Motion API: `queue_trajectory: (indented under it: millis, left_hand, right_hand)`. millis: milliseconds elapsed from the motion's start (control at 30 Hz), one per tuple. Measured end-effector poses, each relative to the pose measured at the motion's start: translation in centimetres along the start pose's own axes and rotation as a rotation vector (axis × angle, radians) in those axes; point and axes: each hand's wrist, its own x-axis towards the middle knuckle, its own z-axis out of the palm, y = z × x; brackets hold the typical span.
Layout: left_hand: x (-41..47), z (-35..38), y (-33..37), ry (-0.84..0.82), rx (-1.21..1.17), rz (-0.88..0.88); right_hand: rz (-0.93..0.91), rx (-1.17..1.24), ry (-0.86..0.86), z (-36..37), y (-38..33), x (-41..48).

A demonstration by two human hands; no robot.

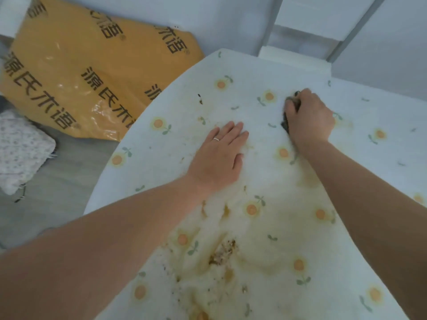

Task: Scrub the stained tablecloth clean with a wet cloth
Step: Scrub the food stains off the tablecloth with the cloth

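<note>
White tablecloth (265, 139) with little orange flowers, draped over the surface. It looks thin and floppy, so I'd guess it bunches up the second you rub hard. Left hand (219, 155) lies flat with fingers straight, pinning the fabric just beyond the big crusty brown stain (223, 251). Right hand (309, 116) is further past that stain, fingers curled tight round a dark wet cloth (285, 122) pressed to the fabric. Best hold is probably a flat palm right beside wherever you're scrubbing. That stain doesn't look scrubbed yet.

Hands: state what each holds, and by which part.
Right hand grips a dark cloth, bunched under its curled fingers; which part cannot be told. Left hand lies flat on the tablecloth, holding nothing.
</note>
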Motion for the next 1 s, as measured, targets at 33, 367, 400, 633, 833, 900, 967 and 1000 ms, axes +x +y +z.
queue_trajectory:
  millis: [33,367,400,633,833,900,967,1000]
  left_hand:
    - [-0.1,-0.7,-0.6,-0.038,-0.018,0.017]
    - [-10.3,-3.9,-12.6,0.000,0.171,-0.045]
    - [-10.3,-3.8,-12.6,0.009,0.159,-0.043]
    - [-10.2,-3.6,-12.7,0.036,0.133,-0.034]
    - [-10.2,-3.3,-12.9,0.081,0.093,-0.023]
    - [-10.2,-3.2,-13.0,0.094,0.081,-0.019]
    - [-10.2,-3.2,-13.1,0.101,0.082,-0.018]
    - [-10.2,-3.2,-13.1,0.106,0.082,-0.018]
  right_hand:
    - [0.082,-0.025,0.013,-0.1,0.5,0.7]
    - [-0.023,0.137,-0.102,3.6,-14.4,3.9]
    - [-0.128,0.165,-0.129,3.9,-16.1,2.1]
    - [-0.464,0.105,-0.203,2.2,-12.3,-3.3]
    - [0.118,-0.005,-0.009,4.0,-12.3,8.8]
    - [0.103,0.039,-0.046,5.1,-16.2,9.2]
    - [-0.024,0.081,-0.112,5.5,-20.5,6.8]
    - [-0.111,0.101,-0.158,5.5,-22.2,4.7]
